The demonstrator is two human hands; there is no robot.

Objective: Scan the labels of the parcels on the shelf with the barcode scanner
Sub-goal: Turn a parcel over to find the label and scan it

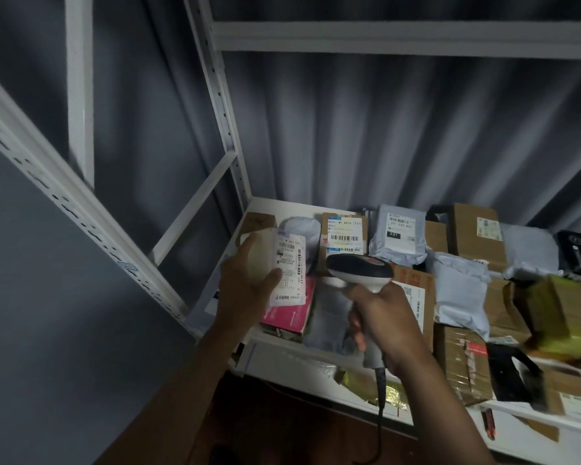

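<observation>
Right hand: the right hand [384, 322], lower centre of the frame, has its grip clamped round the handle of the grey-and-white corded barcode scanner [361, 271], head aimed left.
Left hand: the left hand [249, 283], left of centre, has its grip closed on a small pale parcel with a white printed label [287, 266], label facing the scanner.
Shelf: the white metal shelf [316, 359] carries cardboard boxes and grey mailer bags [401, 234] across centre and right.
Behind: dark pleated curtain [383, 129], upper frame.

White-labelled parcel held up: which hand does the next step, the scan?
Right. The right hand already grips the grey-and-white corded barcode scanner, its head beside the white-labelled parcel. The left hand holds that parcel label-up, so it likely just steadies it.
</observation>
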